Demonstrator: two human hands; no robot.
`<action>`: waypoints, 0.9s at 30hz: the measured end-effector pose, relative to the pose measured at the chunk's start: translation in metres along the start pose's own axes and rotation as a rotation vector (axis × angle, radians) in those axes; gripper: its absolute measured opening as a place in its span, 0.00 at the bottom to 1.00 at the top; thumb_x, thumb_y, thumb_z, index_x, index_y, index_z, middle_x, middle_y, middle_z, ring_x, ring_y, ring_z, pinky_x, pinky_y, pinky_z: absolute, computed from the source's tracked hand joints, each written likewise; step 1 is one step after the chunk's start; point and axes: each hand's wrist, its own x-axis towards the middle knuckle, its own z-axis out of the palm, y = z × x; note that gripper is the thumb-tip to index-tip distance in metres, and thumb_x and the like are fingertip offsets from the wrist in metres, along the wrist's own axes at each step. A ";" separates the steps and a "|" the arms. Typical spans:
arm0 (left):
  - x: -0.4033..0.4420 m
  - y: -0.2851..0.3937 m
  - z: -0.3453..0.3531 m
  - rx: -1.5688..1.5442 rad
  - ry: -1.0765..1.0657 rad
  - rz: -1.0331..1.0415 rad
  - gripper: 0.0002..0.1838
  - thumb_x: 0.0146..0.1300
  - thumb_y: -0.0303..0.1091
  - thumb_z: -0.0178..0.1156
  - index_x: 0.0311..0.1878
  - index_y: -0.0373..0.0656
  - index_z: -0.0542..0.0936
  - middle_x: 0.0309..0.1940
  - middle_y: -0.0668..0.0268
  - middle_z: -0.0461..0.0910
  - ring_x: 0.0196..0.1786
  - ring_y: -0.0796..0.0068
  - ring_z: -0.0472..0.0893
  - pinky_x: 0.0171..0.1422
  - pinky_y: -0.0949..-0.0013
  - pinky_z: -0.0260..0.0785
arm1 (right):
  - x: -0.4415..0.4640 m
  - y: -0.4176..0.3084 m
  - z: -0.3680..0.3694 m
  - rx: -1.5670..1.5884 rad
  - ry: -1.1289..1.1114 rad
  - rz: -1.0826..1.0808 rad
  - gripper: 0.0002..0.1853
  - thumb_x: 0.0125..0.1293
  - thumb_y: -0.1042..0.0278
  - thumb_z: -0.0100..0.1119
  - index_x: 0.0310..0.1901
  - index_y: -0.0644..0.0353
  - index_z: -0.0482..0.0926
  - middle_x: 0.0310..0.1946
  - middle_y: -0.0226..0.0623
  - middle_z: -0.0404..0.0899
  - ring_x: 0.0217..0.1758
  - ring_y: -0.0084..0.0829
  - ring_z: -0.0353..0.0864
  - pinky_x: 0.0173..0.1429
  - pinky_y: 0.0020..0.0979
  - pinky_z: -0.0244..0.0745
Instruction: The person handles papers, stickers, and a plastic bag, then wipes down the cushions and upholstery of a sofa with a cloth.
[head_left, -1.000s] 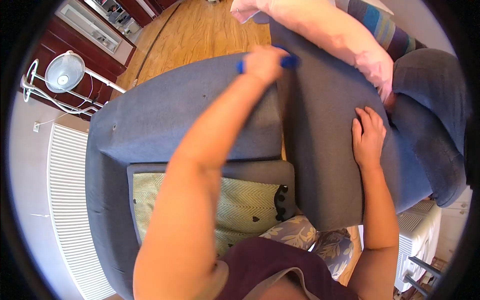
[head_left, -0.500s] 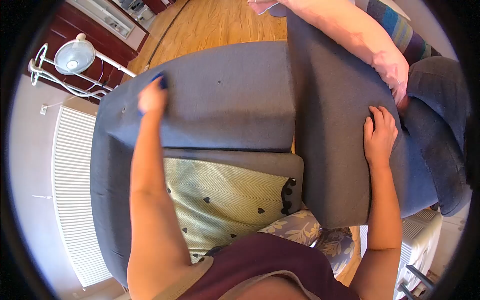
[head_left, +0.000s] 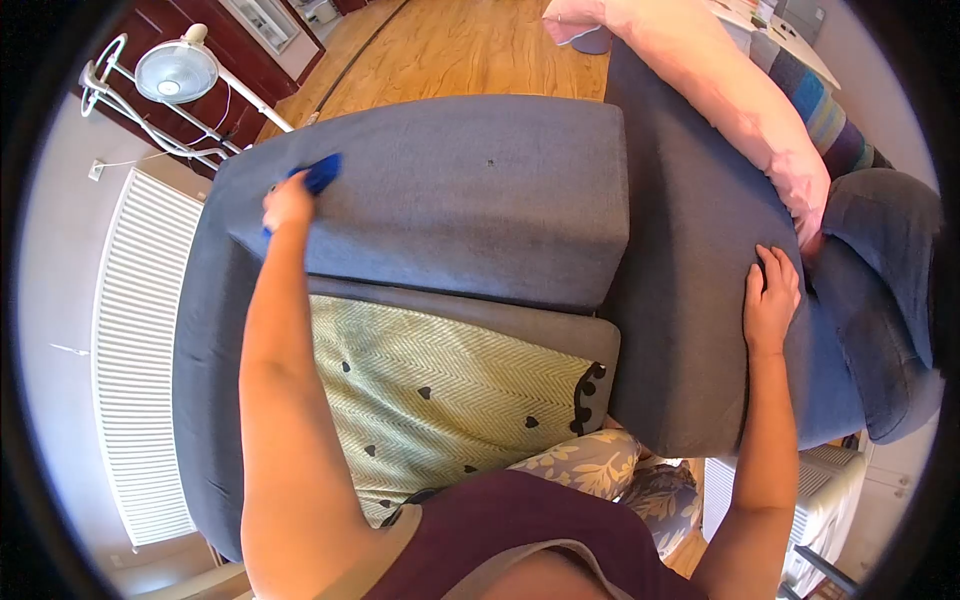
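My left hand [head_left: 290, 203] is closed around a blue brush [head_left: 322, 175], whose wide head sticks out past the fingers over the far left part of the grey sofa [head_left: 450, 200]. Blur hides the brush's finer details. A bit of blue also shows on the near side of that hand. Resting on the sofa's right section, my right hand [head_left: 772, 300] lies palm down with its fingers spread. No object is in it. Small dark marks dot the sofa's fabric.
A green throw [head_left: 450, 390] with black hearts covers the seat before me. A pink bundle of cloth [head_left: 740, 100] lies along the right section beside dark blue cushions [head_left: 880, 270]. Behind the left end stand a white fan [head_left: 175, 72] and a radiator [head_left: 140, 370].
My left hand and the brush have shifted slightly left and nearer across the sofa. My right hand stays on the right section. The camera view has tilted a little.
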 end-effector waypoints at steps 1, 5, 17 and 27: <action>-0.002 0.004 0.002 0.005 -0.002 0.010 0.26 0.61 0.38 0.61 0.64 0.68 0.74 0.60 0.71 0.77 0.63 0.60 0.74 0.64 0.51 0.70 | -0.002 -0.002 0.000 -0.049 -0.002 0.025 0.16 0.67 0.63 0.53 0.55 0.54 0.78 0.59 0.41 0.73 0.65 0.41 0.69 0.67 0.41 0.60; -0.055 0.077 -0.003 -0.163 0.131 0.213 0.23 0.60 0.36 0.58 0.60 0.68 0.78 0.60 0.70 0.77 0.62 0.61 0.74 0.61 0.54 0.71 | -0.001 -0.008 0.001 -0.093 0.004 0.022 0.16 0.68 0.62 0.52 0.54 0.54 0.78 0.58 0.40 0.74 0.64 0.42 0.69 0.66 0.42 0.60; -0.085 0.126 -0.001 -0.325 0.336 0.767 0.20 0.60 0.29 0.53 0.52 0.64 0.83 0.55 0.64 0.79 0.54 0.55 0.78 0.55 0.48 0.73 | -0.008 0.006 -0.002 0.016 -0.004 -0.023 0.17 0.69 0.64 0.52 0.56 0.56 0.79 0.60 0.43 0.74 0.64 0.43 0.69 0.68 0.41 0.60; -0.010 0.160 -0.021 -0.286 0.021 0.362 0.20 0.66 0.41 0.53 0.61 0.67 0.77 0.60 0.67 0.77 0.63 0.62 0.76 0.59 0.50 0.73 | 0.000 -0.009 0.000 -0.113 -0.018 0.009 0.16 0.66 0.65 0.53 0.54 0.56 0.77 0.58 0.41 0.73 0.64 0.42 0.68 0.65 0.41 0.61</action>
